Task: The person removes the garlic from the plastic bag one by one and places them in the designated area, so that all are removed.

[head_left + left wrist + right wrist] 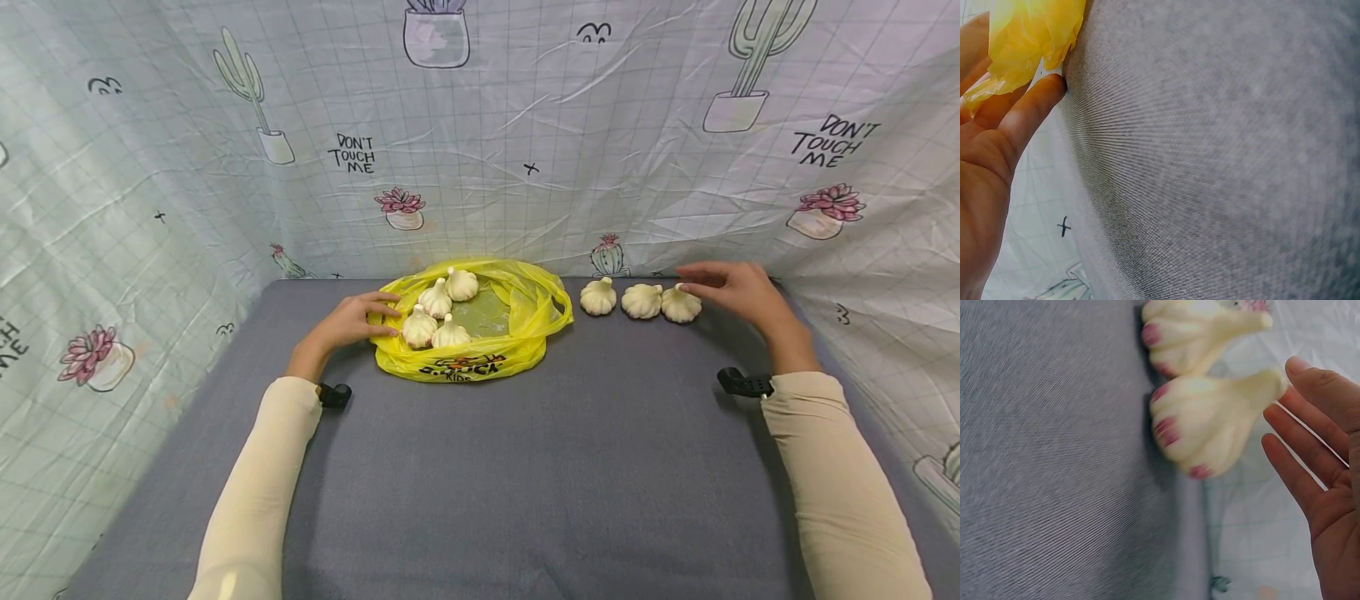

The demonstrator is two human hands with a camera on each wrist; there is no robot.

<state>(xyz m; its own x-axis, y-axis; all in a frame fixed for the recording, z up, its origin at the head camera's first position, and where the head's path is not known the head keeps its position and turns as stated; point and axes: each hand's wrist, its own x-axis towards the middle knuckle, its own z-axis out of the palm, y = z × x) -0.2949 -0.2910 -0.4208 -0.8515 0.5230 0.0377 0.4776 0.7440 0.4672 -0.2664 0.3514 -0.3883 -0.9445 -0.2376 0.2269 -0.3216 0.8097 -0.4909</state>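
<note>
A yellow plastic bag [517,350] lies with its mouth spread wide, and several garlic bulbs [461,285] sit inside at its left. My left hand [347,321] rests at the bag's left rim, thumb and fingers spread apart against the plastic; in the left wrist view the yellow film [1035,44] covers part of the fingers. Right of the bag, three garlic bulbs stand in a row, with a left bulb [597,297], a middle bulb [641,302] and a right bulb [681,305]. My right hand [738,292] reaches over the right bulb, thumb and fingertips around its stem [1269,384].
Grey cloth [480,483] covers the table. A pale curtain [495,167] printed with cacti hangs close behind the bag and bulbs and along both sides. Each wrist wears a black camera strap [746,383].
</note>
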